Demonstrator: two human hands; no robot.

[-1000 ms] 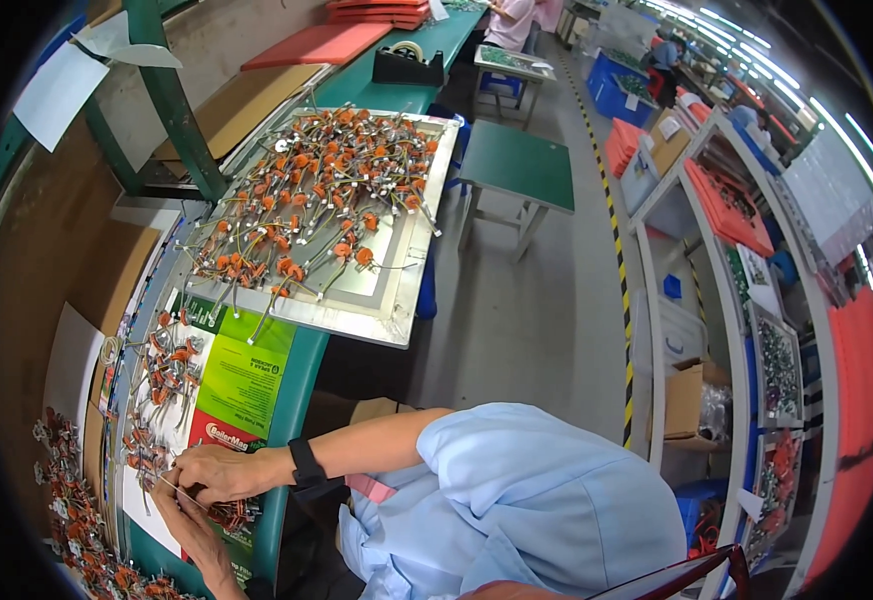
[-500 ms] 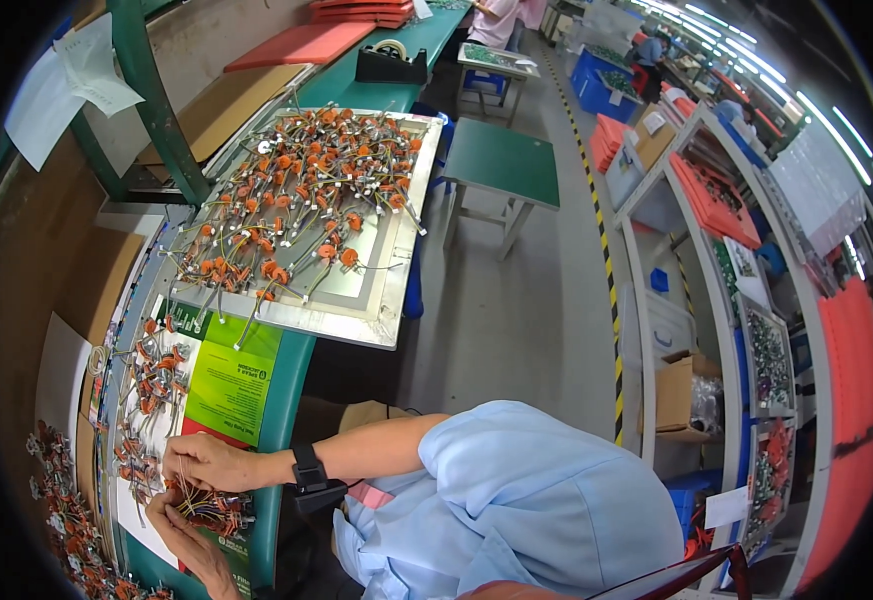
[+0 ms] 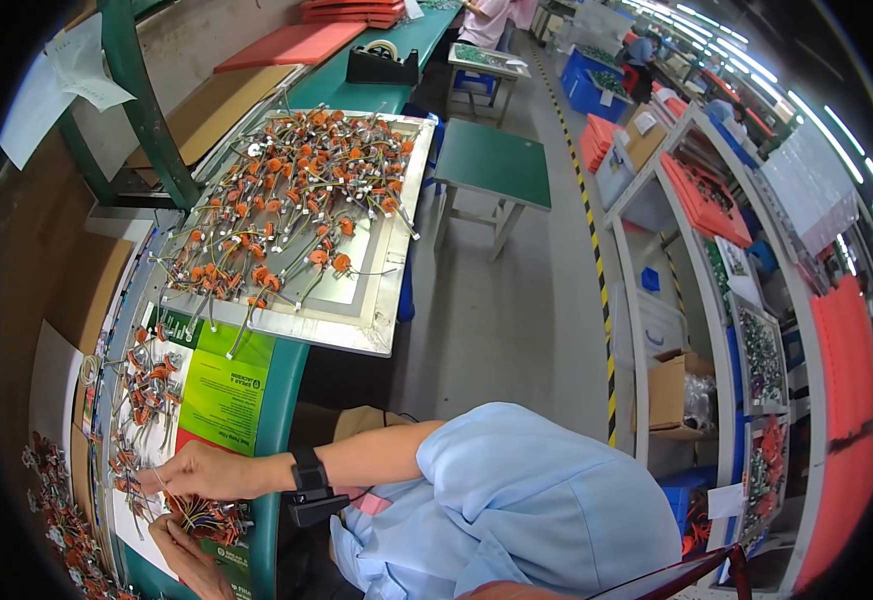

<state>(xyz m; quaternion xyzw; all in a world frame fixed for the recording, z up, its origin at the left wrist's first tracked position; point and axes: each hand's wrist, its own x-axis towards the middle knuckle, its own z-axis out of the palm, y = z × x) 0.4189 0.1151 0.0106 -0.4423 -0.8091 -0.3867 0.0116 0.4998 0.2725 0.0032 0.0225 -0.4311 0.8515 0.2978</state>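
Note:
My right hand (image 3: 202, 470), with a dark strap and small black device on its wrist, reaches over the white sheet at the bench's lower left. Its thumb and fingers pinch together beside a few loose orange wired parts (image 3: 125, 484); what lies between the fingertips is too small to make out. Just below, my left hand (image 3: 185, 558) is closed around the wires of a bundle of orange disc-shaped parts (image 3: 219, 522) with yellow and dark leads. More such parts (image 3: 152, 375) lie on the sheet above my right hand.
A metal-framed tray (image 3: 347, 325) heaped with orange wired parts sits further up the green bench. More parts (image 3: 62, 520) line the far left edge. A green post (image 3: 142, 100) rises behind the tray. A green stool (image 3: 492, 165) and loaded shelving (image 3: 697, 280) stand to the right.
My right hand has moved left and slightly down, away from the bundle, toward the loose parts on the sheet. My left hand stays at the bundle, whose wires now show more.

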